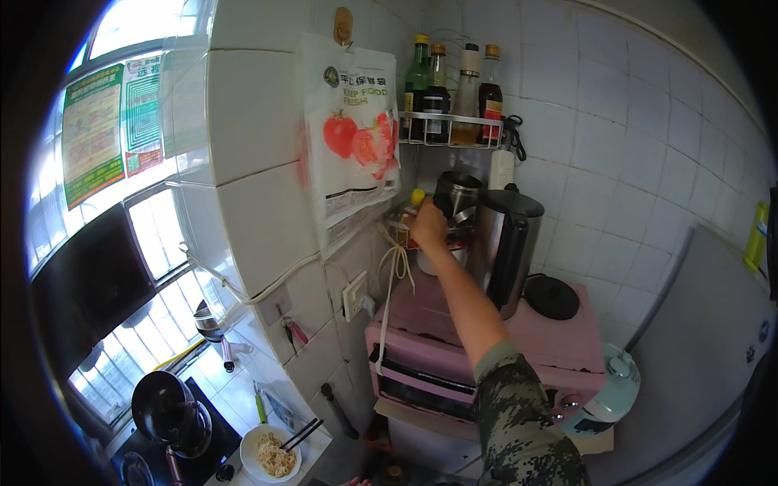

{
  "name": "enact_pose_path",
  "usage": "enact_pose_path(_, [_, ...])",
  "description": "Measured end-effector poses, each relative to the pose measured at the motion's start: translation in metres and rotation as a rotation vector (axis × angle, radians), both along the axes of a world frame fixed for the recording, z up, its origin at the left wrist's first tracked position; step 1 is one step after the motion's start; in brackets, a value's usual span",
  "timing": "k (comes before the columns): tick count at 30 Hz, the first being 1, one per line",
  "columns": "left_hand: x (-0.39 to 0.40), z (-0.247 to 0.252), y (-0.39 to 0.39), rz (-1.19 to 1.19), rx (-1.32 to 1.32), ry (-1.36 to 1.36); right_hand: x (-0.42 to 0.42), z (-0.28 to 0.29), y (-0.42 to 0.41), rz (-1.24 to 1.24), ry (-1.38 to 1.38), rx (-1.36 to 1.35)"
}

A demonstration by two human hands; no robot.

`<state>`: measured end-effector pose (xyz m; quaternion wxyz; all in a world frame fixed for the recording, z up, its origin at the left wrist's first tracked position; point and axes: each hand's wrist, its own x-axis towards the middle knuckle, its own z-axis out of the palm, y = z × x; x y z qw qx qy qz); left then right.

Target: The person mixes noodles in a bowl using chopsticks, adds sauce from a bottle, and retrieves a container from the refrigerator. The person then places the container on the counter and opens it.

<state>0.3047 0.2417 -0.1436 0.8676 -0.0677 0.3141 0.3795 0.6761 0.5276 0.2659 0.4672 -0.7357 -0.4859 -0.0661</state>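
My right hand (429, 226) reaches to the wire corner rack above a pink toaster oven (419, 316). It is beside a small bottle with a yellow cap (417, 197) and a steel container with a dark rim (460, 189); whether the fingers grip anything is hidden. A steel electric kettle (507, 249) stands right of my forearm on the oven. Only the fingertips of my left hand (357, 482) show at the bottom edge, so its hold cannot be told. At the lower left, a white bowl of noodles (249, 452) has dark chopsticks (302, 435) resting in it.
Several sauce bottles stand on the upper wire shelf (450, 115). A plastic food bag (352, 140) hangs on the tiled wall. A black wok (159, 404) sits on the stove at the lower left. A round kettle base (552, 297) lies on the oven; a grey refrigerator (687, 340) stands at right.
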Motion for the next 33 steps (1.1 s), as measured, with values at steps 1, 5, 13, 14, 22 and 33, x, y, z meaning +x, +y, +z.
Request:
enact_pose_path(1, [0.001, 0.001, -0.001, -0.011, 0.004, -0.007, 0.007, 0.004, 0.002, 0.006, 0.011, -0.010])
enact_pose_path(5, [0.004, 0.003, -0.007, -0.053, 0.023, -0.055, 0.008, 0.016, -0.009, 0.044, 0.029, 0.233])
enact_pose_path(13, [0.010, 0.094, 0.020, -0.192, 0.607, -0.071, -0.025, 0.025, -0.080, 0.396, 0.178, 0.835])
enact_pose_path(14, [0.009, 0.115, 0.031, -0.212, 0.776, 0.032, -0.053, 0.022, -0.111, 0.685, 0.403, 0.775])
enact_pose_path(22, [0.019, 0.304, 0.067, 0.091, 1.718, 0.867, -0.153, -0.125, -0.214, 1.774, 1.090, -0.343])
enact_pose_path(33, [-0.045, 0.300, 0.057, -0.608, 2.422, 1.254, -0.185, -0.199, -0.236, 1.766, 1.166, -0.909])
